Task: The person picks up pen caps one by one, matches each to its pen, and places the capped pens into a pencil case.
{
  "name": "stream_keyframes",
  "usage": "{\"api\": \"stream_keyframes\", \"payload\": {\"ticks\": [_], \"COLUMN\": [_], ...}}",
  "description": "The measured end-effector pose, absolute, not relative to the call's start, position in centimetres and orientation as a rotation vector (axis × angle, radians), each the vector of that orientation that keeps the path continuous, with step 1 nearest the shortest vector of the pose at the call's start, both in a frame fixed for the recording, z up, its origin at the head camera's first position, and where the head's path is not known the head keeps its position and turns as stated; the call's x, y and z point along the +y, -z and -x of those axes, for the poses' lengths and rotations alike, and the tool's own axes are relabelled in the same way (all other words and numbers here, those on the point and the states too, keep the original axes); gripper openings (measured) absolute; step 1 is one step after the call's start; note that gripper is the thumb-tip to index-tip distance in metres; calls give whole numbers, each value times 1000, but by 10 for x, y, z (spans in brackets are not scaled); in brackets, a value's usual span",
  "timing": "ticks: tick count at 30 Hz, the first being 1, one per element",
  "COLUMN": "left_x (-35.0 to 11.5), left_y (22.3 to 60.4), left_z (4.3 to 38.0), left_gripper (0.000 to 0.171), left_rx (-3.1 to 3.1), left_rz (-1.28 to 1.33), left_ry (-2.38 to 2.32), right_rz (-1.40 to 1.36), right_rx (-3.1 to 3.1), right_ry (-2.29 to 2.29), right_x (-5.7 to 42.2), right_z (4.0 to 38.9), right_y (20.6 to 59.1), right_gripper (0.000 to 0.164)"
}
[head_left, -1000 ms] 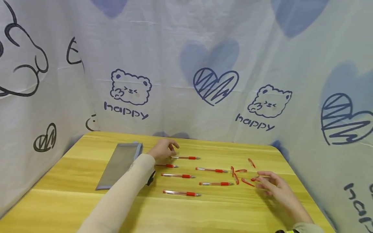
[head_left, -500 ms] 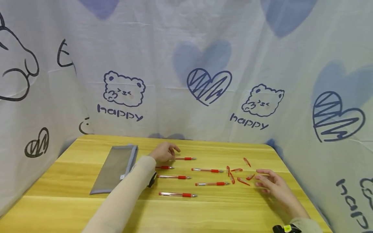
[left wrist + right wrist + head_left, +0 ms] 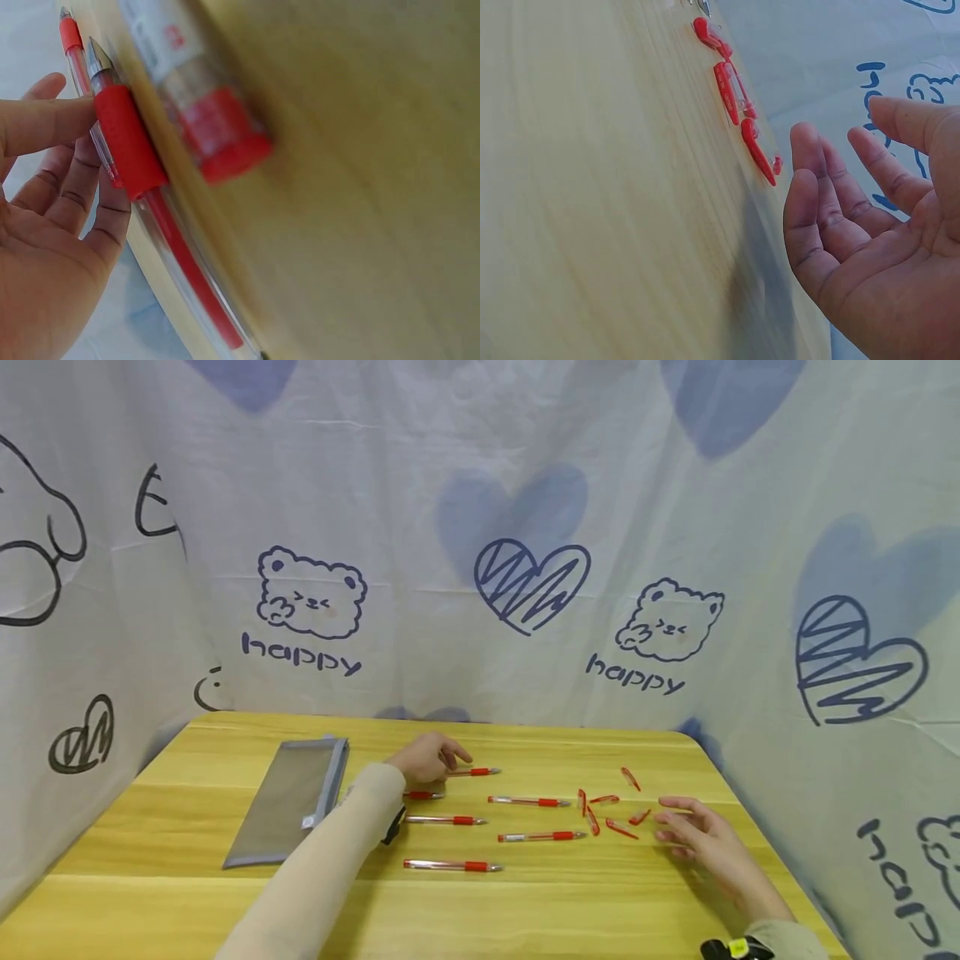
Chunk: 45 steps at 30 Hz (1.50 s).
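Note:
My left hand (image 3: 426, 758) is at the left end of the farthest red gel pen (image 3: 482, 772), which lies on the table. In the left wrist view its thumb and fingers (image 3: 49, 124) stand loosely about that pen (image 3: 71, 34), not closed round it. Nearer to that camera lie a second pen (image 3: 127, 142) and the blurred red end of another (image 3: 225, 135). My right hand (image 3: 708, 843) hovers with relaxed, parted fingers and holds nothing. To its left lie several red clear-bodied pen caps (image 3: 621, 828), also seen as caps (image 3: 726, 94) in the right wrist view.
Several more uncapped red pens lie in loose rows, such as one pen (image 3: 452, 865) in front and one pen (image 3: 540, 837) near the caps. A grey zip pouch (image 3: 277, 802) lies flat on the left. The wooden table (image 3: 585, 910) meets a printed curtain (image 3: 420, 677) behind.
My left hand has moved slightly right along the farthest pen. My right hand has let go of a red cap, which now lies among the others. The head view has turned slightly right.

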<state>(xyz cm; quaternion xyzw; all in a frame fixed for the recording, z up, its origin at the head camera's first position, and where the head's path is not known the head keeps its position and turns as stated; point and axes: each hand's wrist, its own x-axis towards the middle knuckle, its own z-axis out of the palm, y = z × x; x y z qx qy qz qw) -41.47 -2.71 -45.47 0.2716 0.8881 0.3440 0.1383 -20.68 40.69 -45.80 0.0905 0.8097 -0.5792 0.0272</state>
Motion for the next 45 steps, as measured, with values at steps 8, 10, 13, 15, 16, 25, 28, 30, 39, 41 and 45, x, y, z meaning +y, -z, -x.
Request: {"api": "stream_keyframes", "payload": {"ticks": [8, 10, 13, 15, 16, 25, 28, 30, 39, 41, 45], "left_x": [-27, -26, -26, -26, -26, -28, -27, -27, -31, -33, -37], "left_y": [453, 453, 455, 455, 455, 453, 452, 452, 453, 452, 446], "left_z": [410, 411, 412, 414, 414, 412, 410, 409, 409, 408, 404], "left_gripper": [51, 54, 58, 60, 61, 60, 58, 57, 48, 47, 52], "left_rx": [2544, 2551, 2570, 2578, 2584, 2591, 2598, 2592, 2527, 2499, 2441], "left_rz": [-801, -814, -820, -815, -809, -806, -809, -801, -807, -819, -810], "left_ry": [-976, -957, -919, -898, -887, -881, -884, -899, -1033, -1059, -1115], "right_rz": [-292, -292, -290, -291, -290, -293, -253, -227, -195, -208, -214], "right_rx": [2495, 2499, 2502, 2506, 2507, 2513, 2540, 2564, 2656, 2673, 2692], "right_ry": [1795, 1797, 1800, 1798, 1796, 1778, 1762, 1753, 1644, 1618, 1593], "right_x": [409, 408, 408, 408, 408, 412, 414, 415, 417, 417, 418], "right_z": [207, 207, 208, 208, 208, 217, 221, 224, 243, 247, 255], "right_y": [460, 460, 459, 459, 459, 459, 458, 456, 447, 446, 445], "right_gripper": [56, 57, 57, 56, 56, 55, 56, 56, 57, 58, 56]}}
